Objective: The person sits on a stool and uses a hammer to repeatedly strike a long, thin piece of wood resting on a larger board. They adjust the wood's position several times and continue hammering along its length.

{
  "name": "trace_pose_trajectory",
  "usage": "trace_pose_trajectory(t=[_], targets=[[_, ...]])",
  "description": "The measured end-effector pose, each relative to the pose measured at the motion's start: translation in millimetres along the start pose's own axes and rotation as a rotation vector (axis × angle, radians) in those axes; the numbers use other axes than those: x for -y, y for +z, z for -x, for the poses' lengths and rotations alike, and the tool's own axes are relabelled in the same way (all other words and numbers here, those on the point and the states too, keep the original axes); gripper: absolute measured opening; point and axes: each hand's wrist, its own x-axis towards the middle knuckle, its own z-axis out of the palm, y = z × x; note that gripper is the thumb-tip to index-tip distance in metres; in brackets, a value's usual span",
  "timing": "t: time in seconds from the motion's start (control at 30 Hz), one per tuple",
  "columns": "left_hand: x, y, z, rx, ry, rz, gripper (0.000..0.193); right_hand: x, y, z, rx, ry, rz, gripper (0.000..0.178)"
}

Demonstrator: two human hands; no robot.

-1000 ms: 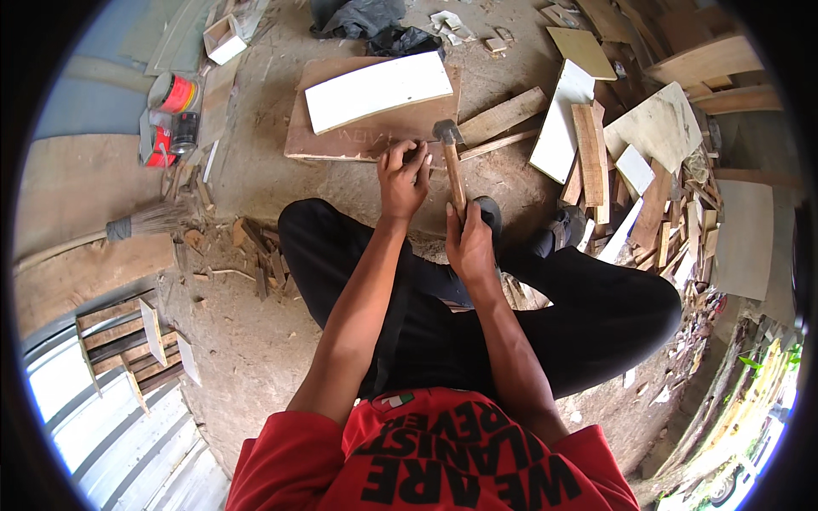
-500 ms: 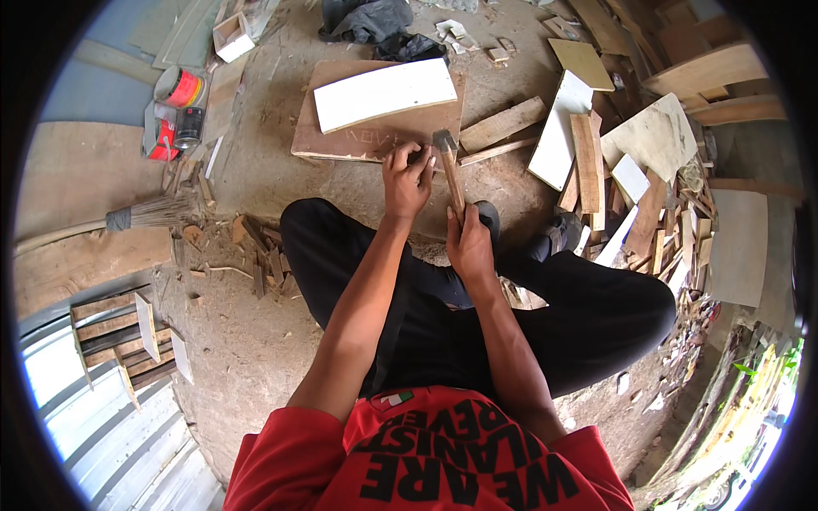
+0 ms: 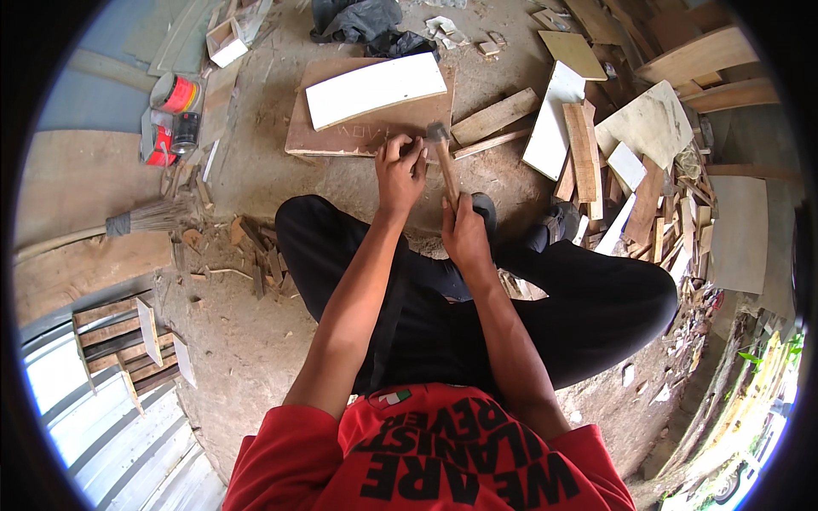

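Note:
My right hand (image 3: 466, 232) is wrapped round the wooden handle of a hammer (image 3: 448, 175). Its dark head is up beside the near right corner of a brown board (image 3: 311, 136), close to my left fingertips. My left hand (image 3: 399, 175) is at the board's near edge with its fingers curled and pinched together. Whatever they may hold is too small to make out. On top of the board lies a white, slightly curved panel (image 3: 375, 89), which neither hand touches.
Wood offcuts (image 3: 582, 153) and white panels (image 3: 554, 115) are heaped to the right. Dark cloth (image 3: 358, 21) lies beyond the board. Paint cans (image 3: 176, 94), a white box (image 3: 226, 41) and a broom (image 3: 149, 217) are at the left. My crossed legs (image 3: 588, 307) are below my hands.
The whole view has shifted a little. The hammer head has turned slightly, staying near my left fingertips. Both hands keep their holds.

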Motion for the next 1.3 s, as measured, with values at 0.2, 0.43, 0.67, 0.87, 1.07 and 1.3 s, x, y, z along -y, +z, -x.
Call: trace_pose_trajectory(t=[0.2,0.43,0.67,0.87,1.07,1.3], targets=[[0.7,1.4,-2.3,-0.024,0.009,0.002,0.025,-7.2,3.0,-1.1,0.011,0.000,0.018,0.023],[1.1,0.3,-1.0,-0.008,-0.030,0.052,0.024,-11.0,3.6,-3.6,0.060,0.014,0.056,0.022],[6.1,-1.4,-7.3,-0.012,-0.082,0.031,0.026,-16.1,8.9,-2.0,0.058,0.002,0.025,0.023],[8.0,-6.0,-4.1,0.028,0.021,-0.042,0.029,-5.1,3.2,-2.1,0.037,0.026,-0.016,0.023],[3.2,-4.9,-2.1,0.018,0.039,-0.110,0.032,10.8,-3.2,-4.1,-0.013,-0.024,-0.085,0.022],[0.3,-2.4,-0.3,0.058,0.002,-0.158,0.032,11.8,0.7,-1.9,0.008,-0.028,-0.072,0.023]])
